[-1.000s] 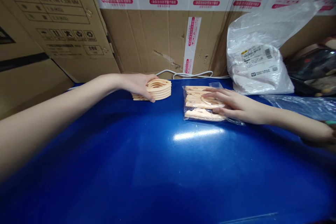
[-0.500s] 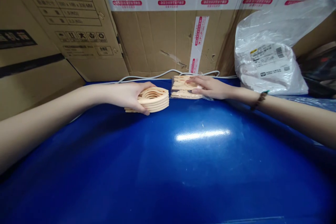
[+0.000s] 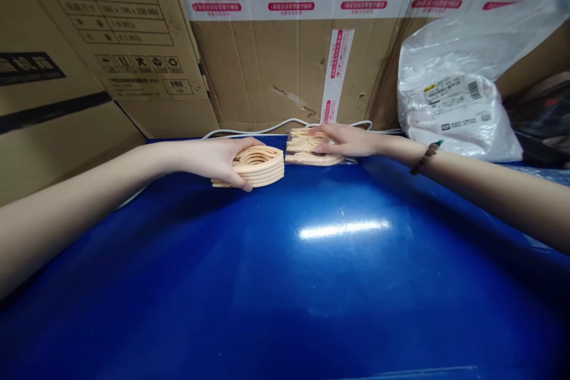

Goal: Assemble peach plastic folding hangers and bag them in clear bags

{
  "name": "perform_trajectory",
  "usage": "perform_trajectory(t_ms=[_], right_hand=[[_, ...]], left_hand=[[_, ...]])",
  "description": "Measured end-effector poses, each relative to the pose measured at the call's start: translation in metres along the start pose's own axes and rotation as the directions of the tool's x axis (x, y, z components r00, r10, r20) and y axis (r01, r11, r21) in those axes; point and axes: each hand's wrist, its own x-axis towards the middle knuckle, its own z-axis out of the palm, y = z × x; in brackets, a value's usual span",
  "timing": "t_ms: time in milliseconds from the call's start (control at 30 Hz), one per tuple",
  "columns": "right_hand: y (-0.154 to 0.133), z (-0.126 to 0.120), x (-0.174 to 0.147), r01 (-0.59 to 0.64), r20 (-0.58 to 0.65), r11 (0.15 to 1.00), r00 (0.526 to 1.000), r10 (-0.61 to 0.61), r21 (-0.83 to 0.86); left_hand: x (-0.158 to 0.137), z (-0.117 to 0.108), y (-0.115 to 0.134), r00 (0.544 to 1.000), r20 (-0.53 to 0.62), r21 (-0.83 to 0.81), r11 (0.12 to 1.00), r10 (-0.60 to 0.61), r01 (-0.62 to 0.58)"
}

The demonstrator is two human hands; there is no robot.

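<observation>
Cardboard boxes (taped), white bag.

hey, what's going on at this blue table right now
A person works with both bare hands at a blue table. The left hand grips a loose stack of peach rings. The right hand rests on a clear bag of the same parts, near the cardboard boxes.

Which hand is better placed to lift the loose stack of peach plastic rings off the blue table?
Left. The left hand already grips the loose stack of peach plastic rings, while the right hand rests on the clear bag of rings beside it.
</observation>
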Motion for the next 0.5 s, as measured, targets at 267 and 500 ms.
perform_trajectory(t_ms=[267,500], right_hand=[[-0.028,-0.056,-0.038,-0.119,-0.198,0.993,0.973,0.118,0.006],[-0.024,-0.105,-0.137,-0.307,-0.21,0.914,0.944,0.257,-0.265]], left_hand=[[-0.014,-0.001,0.025,0.979,-0.192,0.126,0.991,0.067,-0.043],[-0.04,0.03,0.099,0.808,-0.317,0.318,0.859,0.496,-0.402]])
